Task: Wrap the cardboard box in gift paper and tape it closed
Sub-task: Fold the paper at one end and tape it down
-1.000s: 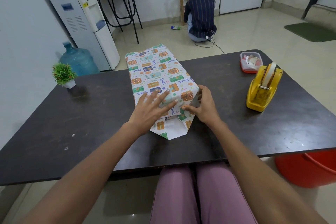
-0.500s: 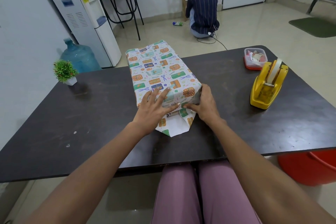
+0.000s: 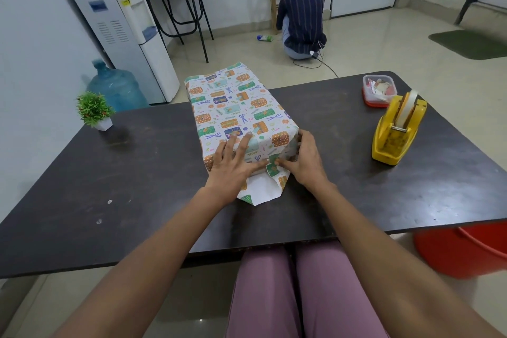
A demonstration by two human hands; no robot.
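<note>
We see a big dark worktop (image 3: 343,173). In the middle of it lies the box (image 3: 236,110), already covered in gift paper with little presents and scissors on it. Its long side points away from us. At the near end, a loose flap of paper (image 3: 262,189) lies flat on the worktop, white side up.

Our left hand (image 3: 233,164) lies flat on top of the box near its near edge, fingers straight and spread, pressing the paper down. Our right hand (image 3: 303,159) is at the near right corner of the box. Its fingers curl round the side, and its thumb pushes the folded paper against the end. The 2 thumbs almost touch.

On the right side of the worktop stands a yellow tape holder (image 3: 397,132) with a roll of tape in it. Just behind it sits a small clear tub (image 3: 380,89) with a red base. On the far left stands a small green plant (image 3: 94,110) in a white pot.
</note>
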